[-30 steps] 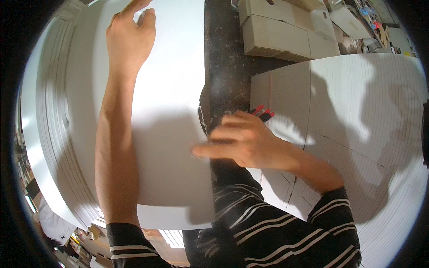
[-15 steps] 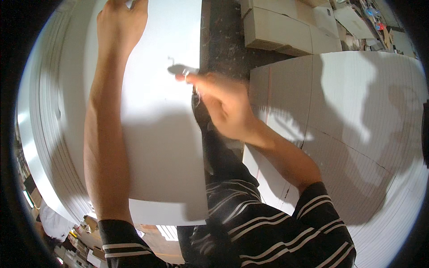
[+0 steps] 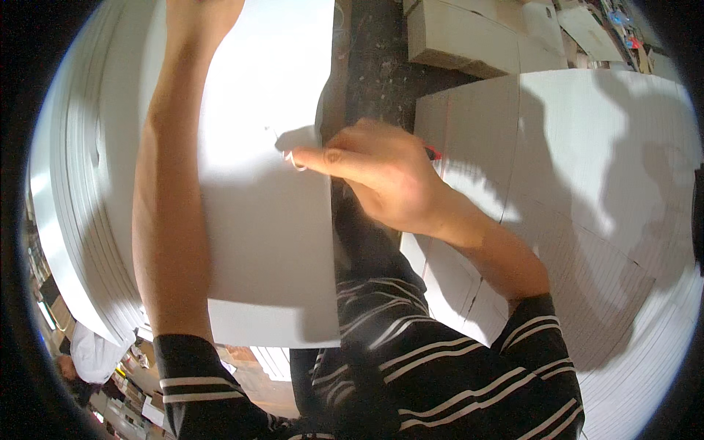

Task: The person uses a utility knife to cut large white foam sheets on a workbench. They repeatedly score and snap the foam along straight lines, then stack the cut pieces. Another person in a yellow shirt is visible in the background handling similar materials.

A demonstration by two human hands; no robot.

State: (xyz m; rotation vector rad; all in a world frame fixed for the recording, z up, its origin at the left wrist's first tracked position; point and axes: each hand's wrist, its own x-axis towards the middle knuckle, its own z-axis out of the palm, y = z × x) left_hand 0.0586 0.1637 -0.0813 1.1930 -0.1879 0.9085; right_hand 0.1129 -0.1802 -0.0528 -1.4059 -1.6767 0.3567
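Note:
A long white board or sheet (image 3: 271, 242) lies on the left, running from the top edge down toward my waist. My left hand (image 3: 204, 16) rests at its far end, and the top of the picture cuts off its fingers. Over the board's right edge, my right hand (image 3: 381, 169) is closed, thumb pointing left. At the thumb tip a small pale curl (image 3: 295, 161) shows, too small to name. Behind the knuckles pokes a red and dark end (image 3: 433, 153) of something mostly hidden by the hand.
Stacked white sheets (image 3: 81, 183) stand at the far left. On the right is a wide stack of white boards (image 3: 587, 183) with shadows over it. Cardboard boxes (image 3: 462, 37) sit at the top right. A person in white (image 3: 99, 356) is at the lower left.
My right hand has come nearer to me along the board's right edge, and the red end has come into sight. My left hand has slipped further past the top of the picture.

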